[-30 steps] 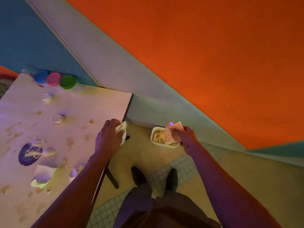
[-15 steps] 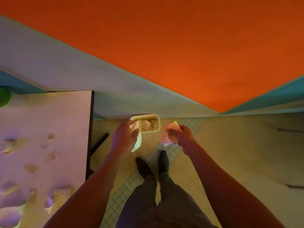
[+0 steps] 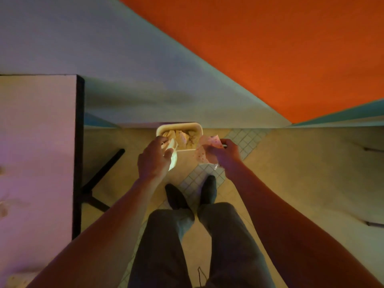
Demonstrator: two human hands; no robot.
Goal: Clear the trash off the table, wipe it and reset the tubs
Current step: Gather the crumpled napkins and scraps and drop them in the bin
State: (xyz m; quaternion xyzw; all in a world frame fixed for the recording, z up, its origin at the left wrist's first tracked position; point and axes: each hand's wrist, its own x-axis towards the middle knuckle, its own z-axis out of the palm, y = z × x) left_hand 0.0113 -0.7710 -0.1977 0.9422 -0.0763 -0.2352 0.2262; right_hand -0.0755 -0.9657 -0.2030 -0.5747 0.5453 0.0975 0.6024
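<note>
Fingers of the left hand curl round a pale crumpled wad of paper, and those of the right hand pinch a dotted pinkish paper sheet; both hands hang above the waste bin.

Left of the bin, the table runs off the frame's left and bottom edges, so only its right-hand part shows: a smooth pale top with a dark square edge, faint smudges near the cut-off side too blurred to identify, and a dark slanted leg beneath. Behind the bin rises a plain grey wall, with a broad orange band further up and a teal strip to the right. Around the bin the floor is matt beige, crossed by a diagonal strip of small square tiles running under the person's dark shoes and trousers.

The bin itself is a cream, round-cornered rectangular tub on the floor against the wall, filled with crumpled paper scraps; its near rim is partly hidden by the hands and papers.
</note>
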